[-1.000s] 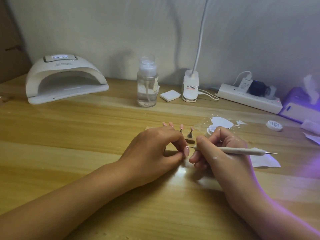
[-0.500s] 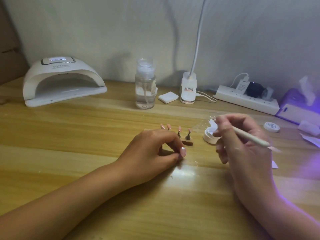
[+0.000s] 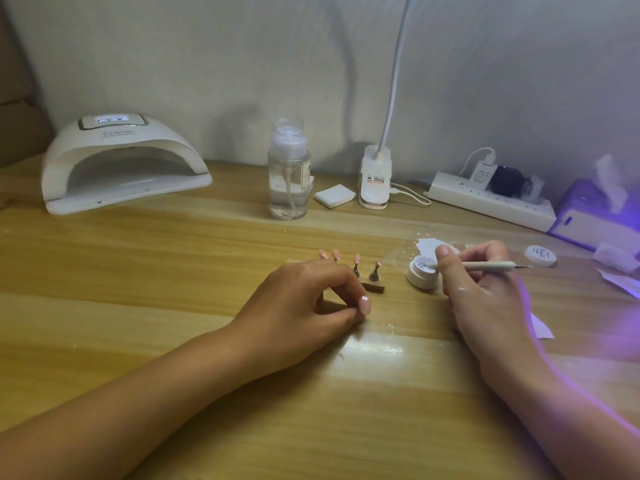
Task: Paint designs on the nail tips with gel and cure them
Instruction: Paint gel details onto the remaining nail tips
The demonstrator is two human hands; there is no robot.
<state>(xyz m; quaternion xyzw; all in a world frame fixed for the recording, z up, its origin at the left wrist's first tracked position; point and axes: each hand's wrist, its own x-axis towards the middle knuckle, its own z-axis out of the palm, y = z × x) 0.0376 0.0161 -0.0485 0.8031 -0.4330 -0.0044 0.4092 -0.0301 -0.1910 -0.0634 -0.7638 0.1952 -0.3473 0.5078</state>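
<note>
Several pink nail tips stand on small stems on a wooden holder in the middle of the table. My left hand rests in front of the holder with curled fingers, gripping its left part. My right hand holds a thin white brush pen, its tip dipped into an open white gel pot right of the holder. The pot's lid lies further right. A white curing lamp stands at the back left.
A clear pump bottle, a white pad stack, a lamp clamp base and a power strip line the wall. A purple tissue box and paper scraps lie at the right. White smears mark the table behind the pot.
My right hand has moved away from the nail tips to the right and lowered the brush tip into the gel pot. My left hand has stayed on the holder.
</note>
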